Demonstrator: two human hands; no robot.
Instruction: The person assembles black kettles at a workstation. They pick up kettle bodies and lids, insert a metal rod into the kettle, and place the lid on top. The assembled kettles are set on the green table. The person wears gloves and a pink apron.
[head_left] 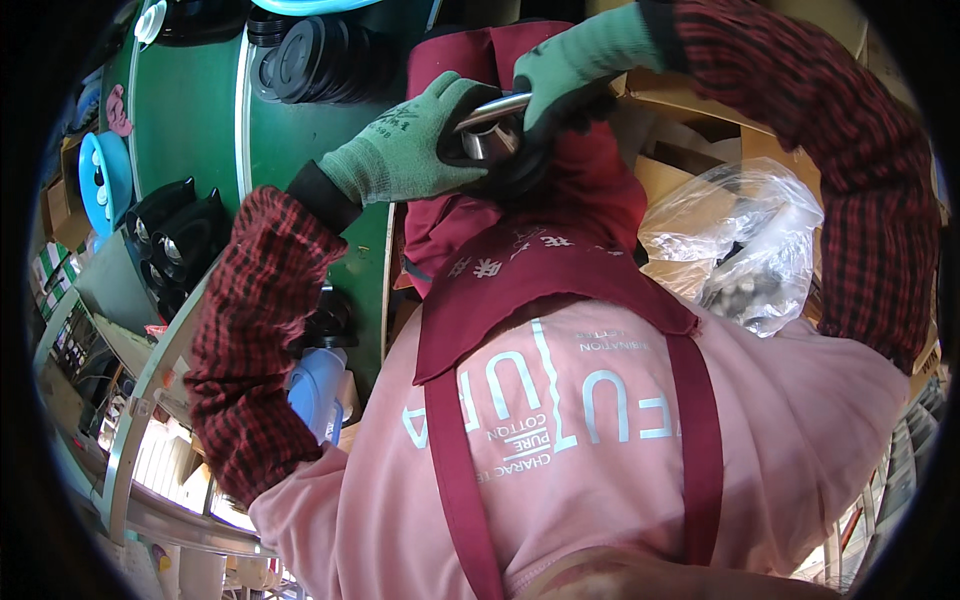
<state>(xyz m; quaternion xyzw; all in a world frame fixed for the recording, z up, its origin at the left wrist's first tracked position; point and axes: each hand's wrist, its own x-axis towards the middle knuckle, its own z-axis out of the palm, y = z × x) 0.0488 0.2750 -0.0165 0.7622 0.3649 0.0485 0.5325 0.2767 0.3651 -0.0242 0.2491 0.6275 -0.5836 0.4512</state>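
Note:
In front of my lap, at the top of the view, both my hands wear green gloves with dark palms. My left hand [410,145] is closed round the left side of a shiny metal cylindrical piece [490,140] with a bright silver rim. From the far right, my right hand [580,65] grips the other end of that rim, thumb along it. The underside of the piece is hidden among dark shapes and glove fingers, so I cannot tell its exact kind. A dark red apron [540,280] lies beneath my hands.
Left of me runs a green work surface [190,100] with stacked black round lids [310,60]. Glossy black pointed parts [175,235] and a blue basin [105,185] stand at its left side. On my right, a clear plastic bag [750,235] lies over cardboard [680,105].

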